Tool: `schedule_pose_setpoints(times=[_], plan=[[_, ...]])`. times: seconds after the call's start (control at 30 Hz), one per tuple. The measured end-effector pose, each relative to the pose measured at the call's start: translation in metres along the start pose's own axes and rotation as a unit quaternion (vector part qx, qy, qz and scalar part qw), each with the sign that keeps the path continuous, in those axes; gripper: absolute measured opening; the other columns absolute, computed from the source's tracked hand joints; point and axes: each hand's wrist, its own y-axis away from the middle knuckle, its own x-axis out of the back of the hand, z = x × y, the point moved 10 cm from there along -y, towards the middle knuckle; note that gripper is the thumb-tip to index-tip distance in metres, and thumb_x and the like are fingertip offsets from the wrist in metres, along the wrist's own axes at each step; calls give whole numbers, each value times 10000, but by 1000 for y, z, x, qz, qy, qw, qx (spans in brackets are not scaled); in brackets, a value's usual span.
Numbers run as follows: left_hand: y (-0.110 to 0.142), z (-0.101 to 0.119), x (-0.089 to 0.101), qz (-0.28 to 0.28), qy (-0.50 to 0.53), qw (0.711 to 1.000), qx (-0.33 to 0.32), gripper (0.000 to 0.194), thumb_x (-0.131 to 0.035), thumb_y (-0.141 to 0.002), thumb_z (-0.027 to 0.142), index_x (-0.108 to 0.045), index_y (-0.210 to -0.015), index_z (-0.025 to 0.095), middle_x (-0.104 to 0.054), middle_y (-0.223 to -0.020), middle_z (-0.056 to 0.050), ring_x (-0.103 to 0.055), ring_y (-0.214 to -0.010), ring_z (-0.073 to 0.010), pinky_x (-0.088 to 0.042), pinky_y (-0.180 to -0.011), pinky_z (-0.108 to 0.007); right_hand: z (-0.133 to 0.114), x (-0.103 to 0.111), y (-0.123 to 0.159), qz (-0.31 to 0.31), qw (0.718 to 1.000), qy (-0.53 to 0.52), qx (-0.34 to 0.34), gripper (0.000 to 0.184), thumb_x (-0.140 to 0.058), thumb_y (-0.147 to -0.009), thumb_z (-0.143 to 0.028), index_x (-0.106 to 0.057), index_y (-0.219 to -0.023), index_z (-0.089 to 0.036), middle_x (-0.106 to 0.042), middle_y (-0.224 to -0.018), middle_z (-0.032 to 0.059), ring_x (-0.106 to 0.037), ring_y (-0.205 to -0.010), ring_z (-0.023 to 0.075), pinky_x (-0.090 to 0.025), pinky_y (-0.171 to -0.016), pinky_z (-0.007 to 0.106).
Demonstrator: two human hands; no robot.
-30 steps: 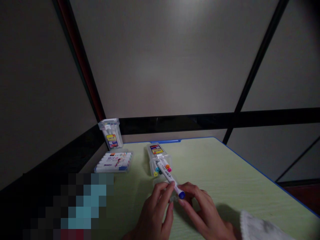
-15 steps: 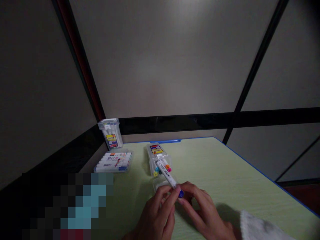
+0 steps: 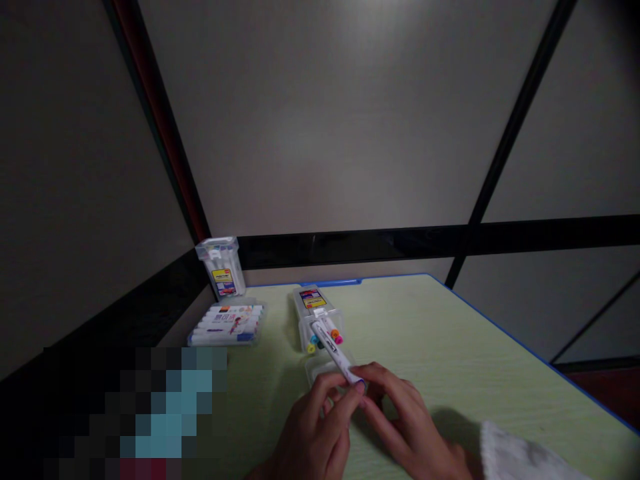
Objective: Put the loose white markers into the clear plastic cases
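A white marker (image 3: pixel 331 349) slants from the open plastic case toward me, its near end between my hands. My left hand (image 3: pixel 316 423) is closed, pinching that end between thumb and fingers. From the right, my right hand (image 3: pixel 407 420) closes its fingertips on the same end. The left thumb covers most of the blue tip there. Just beyond lies the clear marker case (image 3: pixel 309 313) on its side, its mouth facing me, with several coloured marker ends showing. A clear plastic lid (image 3: pixel 314 368) rests on the table behind my left hand, partly hidden.
On the left lies a flat pack of markers (image 3: pixel 227 325). Behind it a lidded clear case of markers (image 3: pixel 226 270) stands upright near the wall. The pale green table (image 3: pixel 480 373) has a blue edge, with a blue strip (image 3: pixel 333 283) at its back. Panelled walls border it.
My left thumb and fingers have shifted slightly right over the marker's near end, so its blue tip is now mostly covered. The marker cases have not moved.
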Motion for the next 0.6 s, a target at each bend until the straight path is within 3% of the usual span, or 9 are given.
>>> schedule_pose_setpoints(times=[0.6], plan=[[-1,-2,-1,-7,1,1000,20,492,-397,-768,-36,-429,-1221,153,-540,-1038,-111,-589,-889,-162,-526,-772,-243,4,-6,1,-20,1000,-15,-17,205,-408,-914,-267,-452,-1114,-258,-669,-888,12,-628,-611,121,-497,-595,220]])
